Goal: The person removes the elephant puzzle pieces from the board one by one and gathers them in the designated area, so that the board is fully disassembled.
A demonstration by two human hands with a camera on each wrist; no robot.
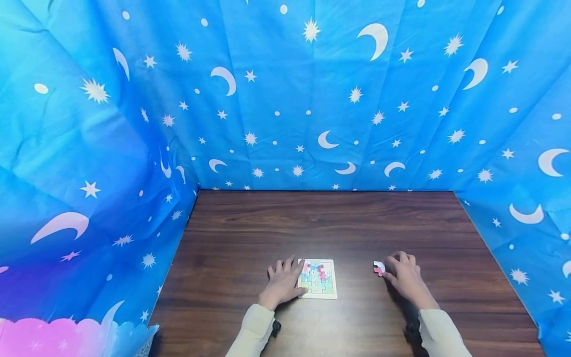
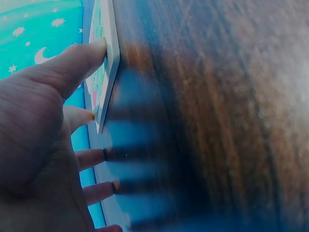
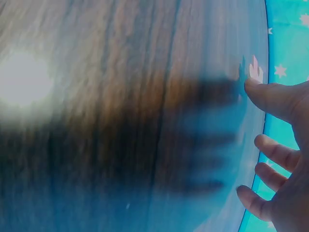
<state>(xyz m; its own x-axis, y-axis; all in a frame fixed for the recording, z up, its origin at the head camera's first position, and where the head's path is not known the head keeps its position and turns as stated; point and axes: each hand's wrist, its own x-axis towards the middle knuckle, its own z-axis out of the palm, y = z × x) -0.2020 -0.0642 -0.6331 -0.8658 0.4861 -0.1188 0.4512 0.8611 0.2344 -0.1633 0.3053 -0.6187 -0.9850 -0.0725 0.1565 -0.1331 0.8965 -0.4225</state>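
In the head view a small square jigsaw puzzle in a pale frame (image 1: pixel 322 297) lies on the table. Colourful interlocking pieces fill much of it. My left hand (image 1: pixel 282 283) rests at its left side with fingers spread. In the left wrist view, the left thumb and index finger touch the edge of the frame (image 2: pixel 113 43), while the other fingertips reach the tabletop. To the right, apart from the frame, my right hand (image 1: pixel 407 278) pinches a white and pinkish-red puzzle piece (image 1: pixel 378 268). In the right wrist view that piece (image 3: pixel 256 70) shows just beyond the thumb tip.
The dark wood-grain table (image 1: pixel 330 223) spreads around both hands. Blue cloth (image 1: pixel 285 89) printed with moons and stars hangs along its back and sides. A pink and blue scalloped cloth edge (image 1: pixel 67 337) shows at the lower left.
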